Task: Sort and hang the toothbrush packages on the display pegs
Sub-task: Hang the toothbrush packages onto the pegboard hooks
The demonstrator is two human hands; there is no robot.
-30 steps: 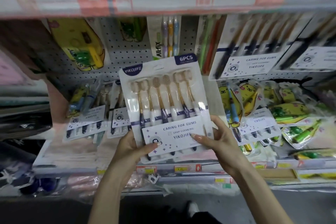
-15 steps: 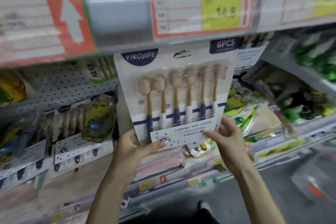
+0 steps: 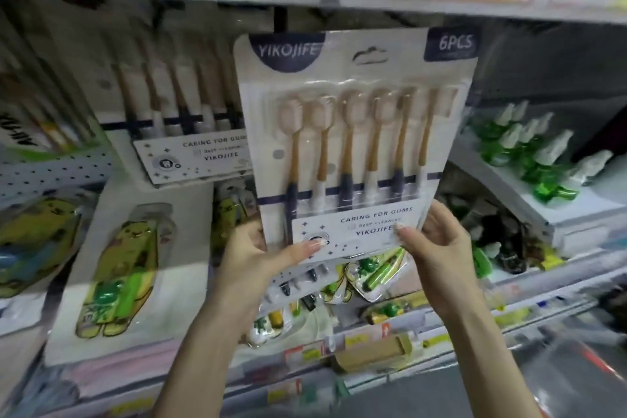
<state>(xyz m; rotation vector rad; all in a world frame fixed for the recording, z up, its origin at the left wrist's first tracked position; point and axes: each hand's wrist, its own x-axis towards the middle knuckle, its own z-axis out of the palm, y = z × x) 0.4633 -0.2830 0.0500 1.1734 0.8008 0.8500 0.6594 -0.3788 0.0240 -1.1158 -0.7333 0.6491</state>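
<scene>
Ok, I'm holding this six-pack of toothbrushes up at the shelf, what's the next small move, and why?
Probably ease the YIKOJIFE 6-piece toothbrush pack toward the matching pack at its left and line its hang hole up with that peg. The left hand and right hand grip its bottom edge, it stands upright, and the hole is free; the peg is hidden.
</scene>
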